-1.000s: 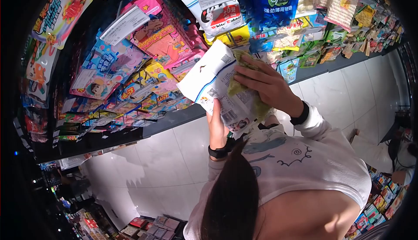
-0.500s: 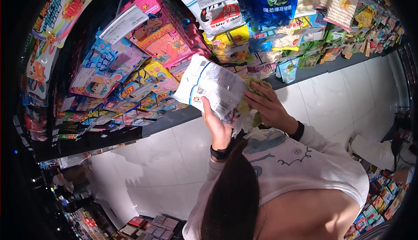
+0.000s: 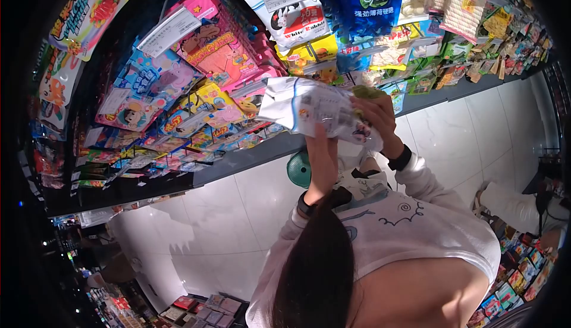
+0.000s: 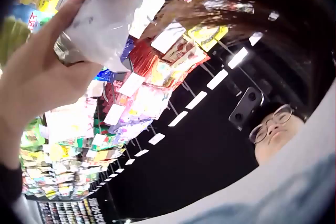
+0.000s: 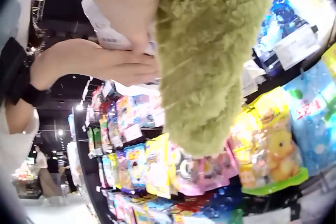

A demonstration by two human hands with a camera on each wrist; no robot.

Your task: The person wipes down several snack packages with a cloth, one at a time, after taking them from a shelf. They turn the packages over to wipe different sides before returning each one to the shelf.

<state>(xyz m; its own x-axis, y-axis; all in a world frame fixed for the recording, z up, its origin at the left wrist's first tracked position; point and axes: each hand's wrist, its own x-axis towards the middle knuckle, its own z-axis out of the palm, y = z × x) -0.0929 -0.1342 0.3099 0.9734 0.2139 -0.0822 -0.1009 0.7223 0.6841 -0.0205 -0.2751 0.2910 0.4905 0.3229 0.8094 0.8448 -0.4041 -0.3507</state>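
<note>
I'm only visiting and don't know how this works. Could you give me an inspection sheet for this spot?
Surface: pale tiled floor; no worktop seen.
Job's things: printed white bag, held up off the floor; green fuzzy item against the right hand.
Clutter: rows of hanging packs, with price tags; round green object below the bag.
Hands: left hand and right hand both hold the bag.
Cables: nothing clearly seen.
Surroundings: another person at the head view's right.
</note>
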